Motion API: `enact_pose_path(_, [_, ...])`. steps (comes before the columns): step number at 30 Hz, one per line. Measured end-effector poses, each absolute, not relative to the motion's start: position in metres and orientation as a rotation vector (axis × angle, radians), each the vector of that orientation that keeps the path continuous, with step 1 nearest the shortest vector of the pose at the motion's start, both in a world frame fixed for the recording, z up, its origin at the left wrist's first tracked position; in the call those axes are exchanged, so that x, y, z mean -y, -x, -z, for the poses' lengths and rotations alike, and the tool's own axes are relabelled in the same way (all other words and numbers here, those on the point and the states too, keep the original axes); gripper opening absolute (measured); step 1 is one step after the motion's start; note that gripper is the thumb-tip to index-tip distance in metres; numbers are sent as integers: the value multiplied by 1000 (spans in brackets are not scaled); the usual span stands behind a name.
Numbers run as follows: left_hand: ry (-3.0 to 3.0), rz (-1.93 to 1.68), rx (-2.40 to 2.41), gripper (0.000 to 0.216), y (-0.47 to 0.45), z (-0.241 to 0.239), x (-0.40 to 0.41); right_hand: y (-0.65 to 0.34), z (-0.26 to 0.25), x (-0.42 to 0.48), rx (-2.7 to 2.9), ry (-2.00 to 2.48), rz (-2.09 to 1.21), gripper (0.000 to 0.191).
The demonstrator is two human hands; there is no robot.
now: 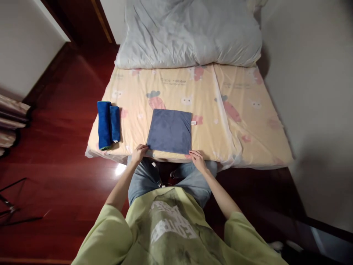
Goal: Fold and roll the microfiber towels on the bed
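Observation:
A grey-blue cloth lies flat and nearly square on the bed near its front edge, with a small white tag at its right side. My left hand pinches the cloth's near left corner. At the near right corner, the fingers of my right hand are closed on the cloth too. Off to the left, two rolled blue towels lie side by side: a larger roll and a smaller roll.
A yellow sheet with carrot and rabbit prints covers the bed. Behind, a bunched pale grey quilt spans its width. A wall stands at the right. Black stand legs rest on the red-brown floor at left.

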State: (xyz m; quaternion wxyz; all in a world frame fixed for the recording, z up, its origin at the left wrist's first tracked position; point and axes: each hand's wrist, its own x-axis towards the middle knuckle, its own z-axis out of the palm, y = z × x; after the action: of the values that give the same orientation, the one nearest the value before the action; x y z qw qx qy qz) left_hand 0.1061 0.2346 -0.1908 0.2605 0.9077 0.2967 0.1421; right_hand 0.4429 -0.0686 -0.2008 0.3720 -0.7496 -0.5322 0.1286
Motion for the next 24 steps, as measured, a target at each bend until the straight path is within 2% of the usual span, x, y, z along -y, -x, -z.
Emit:
enact_pose_path(6, [-2391,-367,-908,32,-104,194,-224,-441,197,67,1210,1952,-409,31])
enact_pose_path(12, [-2355,-356,-1027,27,-111,184,-214,-438,198,64,1078,1947,-356,28])
enact_pose_path(24, [-2479,-170,-928,30,-104,181,-211,-438,201,76,1287,2077,-316,43])
